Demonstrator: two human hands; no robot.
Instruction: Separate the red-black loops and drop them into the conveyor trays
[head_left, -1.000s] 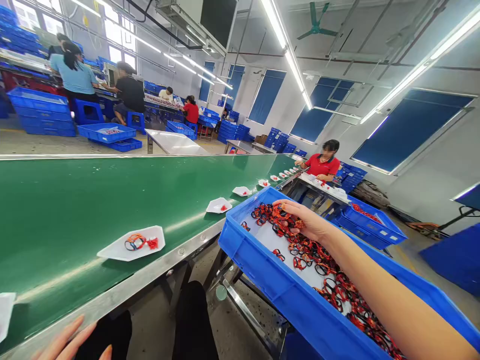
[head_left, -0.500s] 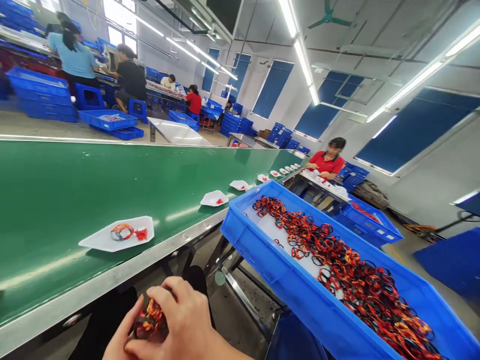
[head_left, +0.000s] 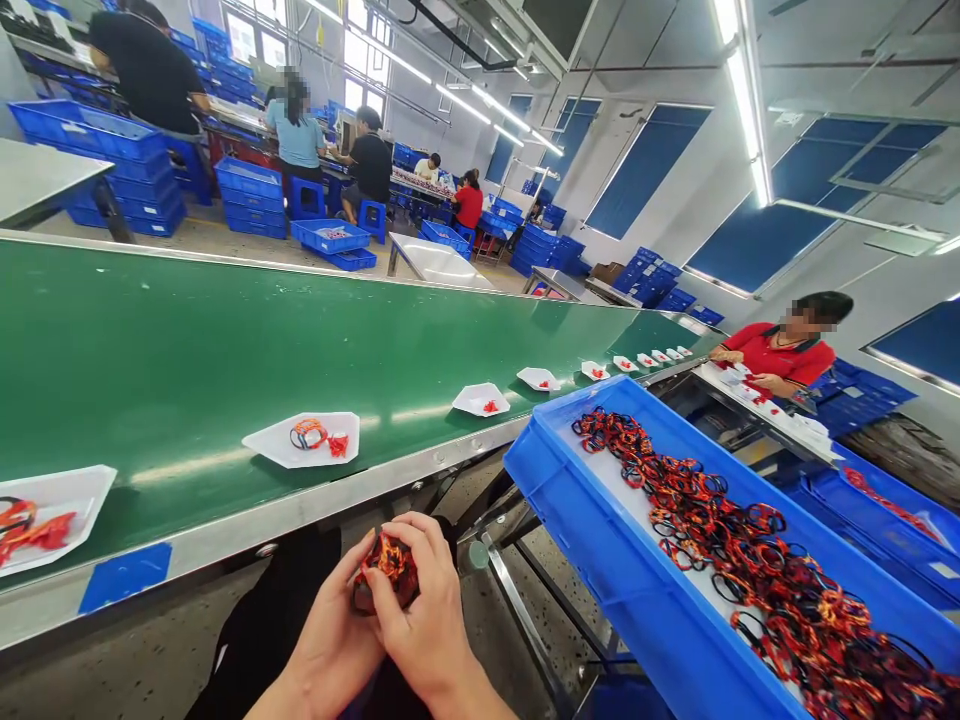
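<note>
Together, our left hand [head_left: 334, 640] and right hand [head_left: 420, 610] close around a red-and-black bundle [head_left: 388, 570] of bands at lower center, below the green conveyor belt [head_left: 225, 330], with a blue crate [head_left: 592, 540] of loose bands [head_left: 720, 530] at lower right.

Our left hand [head_left: 334, 640] and right hand [head_left: 424, 625] close around a bunch of red, orange and black cord bracelets [head_left: 390, 565]. To the hands' right, a long blue plastic crate [head_left: 585, 560] holds a heap of similar bracelets [head_left: 720, 530]; beyond the hands, white trays [head_left: 300, 440] lie on a green conveyor belt [head_left: 225, 340].
</note>
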